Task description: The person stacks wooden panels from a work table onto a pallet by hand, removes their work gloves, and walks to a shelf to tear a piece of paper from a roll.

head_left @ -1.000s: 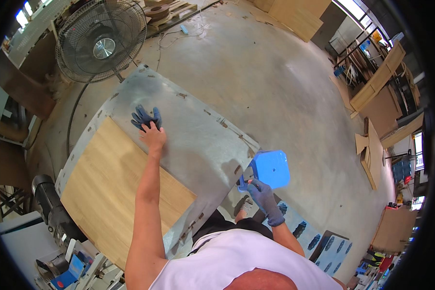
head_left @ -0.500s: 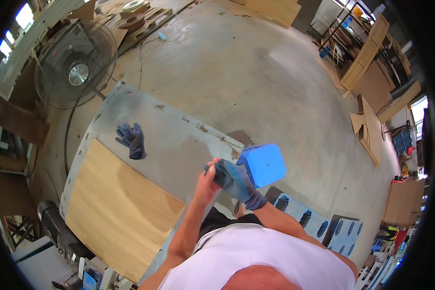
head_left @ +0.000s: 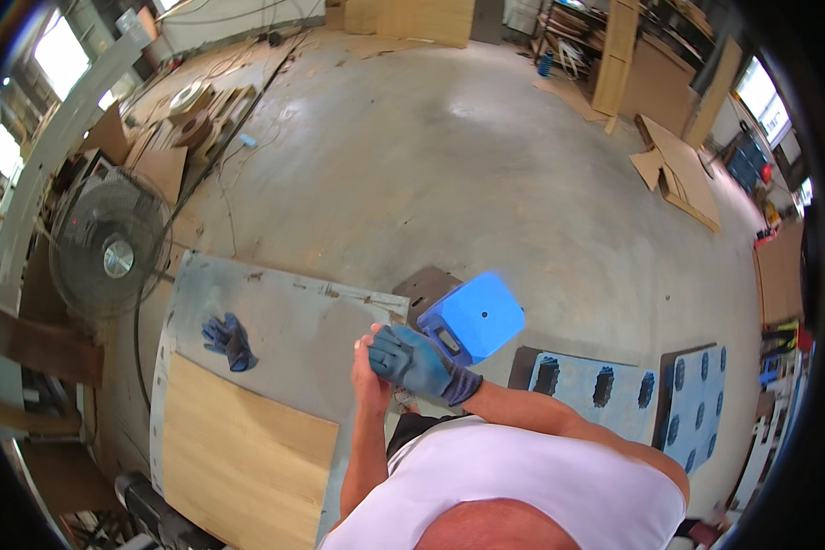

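Note:
My right hand [head_left: 422, 360] wears a blue-and-grey work glove with a dark knitted cuff. Its fingers point to the left and lie against my bare left hand [head_left: 368, 374]. Those left fingers are partly hidden behind the gloved hand and press on the glove's finger end. Both hands meet in front of my body, over the table's right edge. A second work glove [head_left: 230, 342], dark blue, lies loose on the grey tabletop [head_left: 289, 312], palm and fingers limp. The wooden panel [head_left: 247, 445] rests on the nearer part of that table.
A blue plastic stool [head_left: 484, 316] stands just right of my hands. Two pale blue boards with dark patches [head_left: 582, 378] lie further right. A caged floor fan [head_left: 110, 247] is at the left. Cardboard and planks [head_left: 674, 179] lean at the far right.
My view has tilted up, showing more floor ahead. My left hand has shifted from pinching the glove's fingertips to pressing along the gloved fingers.

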### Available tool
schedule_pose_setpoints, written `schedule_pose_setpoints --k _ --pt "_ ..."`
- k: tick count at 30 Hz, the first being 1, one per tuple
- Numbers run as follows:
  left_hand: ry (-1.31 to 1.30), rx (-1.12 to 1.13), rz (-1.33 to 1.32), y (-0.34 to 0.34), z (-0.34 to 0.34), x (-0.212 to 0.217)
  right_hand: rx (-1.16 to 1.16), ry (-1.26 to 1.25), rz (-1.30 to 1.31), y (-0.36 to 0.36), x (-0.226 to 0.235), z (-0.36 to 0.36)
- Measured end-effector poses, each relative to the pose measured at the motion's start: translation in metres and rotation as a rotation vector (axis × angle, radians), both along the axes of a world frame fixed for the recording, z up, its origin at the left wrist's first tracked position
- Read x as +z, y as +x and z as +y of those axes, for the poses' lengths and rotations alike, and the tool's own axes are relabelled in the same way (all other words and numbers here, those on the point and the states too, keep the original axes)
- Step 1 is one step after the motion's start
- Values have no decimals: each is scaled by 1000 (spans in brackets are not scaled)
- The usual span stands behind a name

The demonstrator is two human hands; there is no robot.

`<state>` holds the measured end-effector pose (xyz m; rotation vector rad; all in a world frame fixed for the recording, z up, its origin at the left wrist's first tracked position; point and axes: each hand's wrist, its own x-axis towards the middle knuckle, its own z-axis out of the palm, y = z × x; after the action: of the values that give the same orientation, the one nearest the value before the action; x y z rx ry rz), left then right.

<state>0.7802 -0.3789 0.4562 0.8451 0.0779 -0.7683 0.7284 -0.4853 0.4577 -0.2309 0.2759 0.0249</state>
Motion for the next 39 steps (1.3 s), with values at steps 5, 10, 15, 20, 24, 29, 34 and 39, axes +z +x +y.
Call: schedule_pose_setpoints --k 5,10,15,20,24,29,34,39 --pt "385 139 -161 12 -11 -1 -14 249 -303 3 5 -6" --pt "734 199 -532 47 1 -41 -54 -591 -309 3 7 5" --pt "1020 209 -735 51 -4 -43 -223 -1413 -241 -8 9 16" --pt "744 49 -584 48 -10 -25 -228 -1372 -299 -22 16 10" --pt "110 -115 -204 33 -13 38 -184 -1187 -350 -17 28 -11" --pt "-1 -213 -224 47 -12 58 31 -1550 -29 -2 88 -13" --pt "228 -69 -367 48 -18 47 -14 -1404 97 -1 92 -2" --pt "480 52 -684 52 -22 18 2 -1417 211 1 79 4"
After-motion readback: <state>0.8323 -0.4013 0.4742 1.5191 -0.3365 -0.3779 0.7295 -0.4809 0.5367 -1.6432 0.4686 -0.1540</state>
